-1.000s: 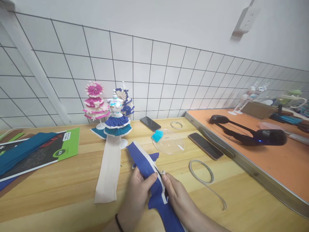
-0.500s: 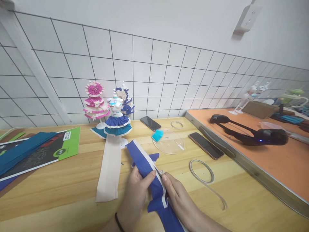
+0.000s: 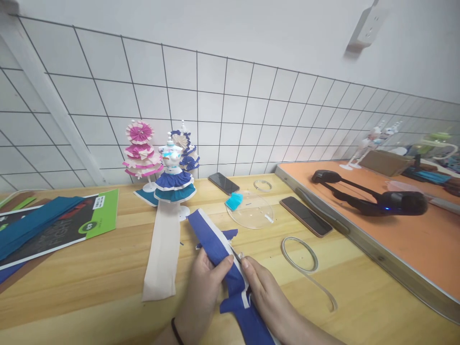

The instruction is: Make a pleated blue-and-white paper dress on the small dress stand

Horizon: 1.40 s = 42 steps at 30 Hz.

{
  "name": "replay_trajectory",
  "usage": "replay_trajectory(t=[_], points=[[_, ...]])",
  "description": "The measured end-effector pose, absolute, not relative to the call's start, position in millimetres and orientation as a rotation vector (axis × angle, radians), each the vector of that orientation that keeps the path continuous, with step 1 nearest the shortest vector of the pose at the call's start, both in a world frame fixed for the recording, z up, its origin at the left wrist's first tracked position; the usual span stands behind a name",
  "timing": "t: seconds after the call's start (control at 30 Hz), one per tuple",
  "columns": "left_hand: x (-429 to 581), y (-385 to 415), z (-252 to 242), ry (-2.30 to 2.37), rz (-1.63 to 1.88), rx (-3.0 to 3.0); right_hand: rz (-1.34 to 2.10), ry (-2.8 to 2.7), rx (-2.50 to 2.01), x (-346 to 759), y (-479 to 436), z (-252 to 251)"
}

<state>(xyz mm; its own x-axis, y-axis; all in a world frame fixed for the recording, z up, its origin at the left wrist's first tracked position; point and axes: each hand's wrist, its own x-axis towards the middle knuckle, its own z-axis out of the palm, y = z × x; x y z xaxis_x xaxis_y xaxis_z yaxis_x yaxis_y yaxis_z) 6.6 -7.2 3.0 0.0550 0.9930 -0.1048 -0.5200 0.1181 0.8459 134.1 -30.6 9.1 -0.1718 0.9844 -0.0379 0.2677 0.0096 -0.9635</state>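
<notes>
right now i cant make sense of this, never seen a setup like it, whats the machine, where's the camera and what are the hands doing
There's no machine: these are a person's bare hands, seen by a camera worn on that person's head, looking forward and down. The left hand pinches a blue strip with a white edge. The right hand grips a thin dark tool at that strip; most of it is hidden, so I can't say for certain what it is.

On the wooden table are a small dress form in blue and teal frills, a cream strip, a clear disc, a phone and a tape roll. At the right, a black device sits on an orange surface.
</notes>
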Motion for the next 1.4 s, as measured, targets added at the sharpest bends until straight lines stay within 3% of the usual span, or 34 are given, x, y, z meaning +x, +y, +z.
replay_trajectory(t=[1.4], points=[[9.2, -7.6, 3.6, 0.842, 1.324, 0.703, 1.173, -1.546, -1.308, 132.8, -30.6, 12.7]])
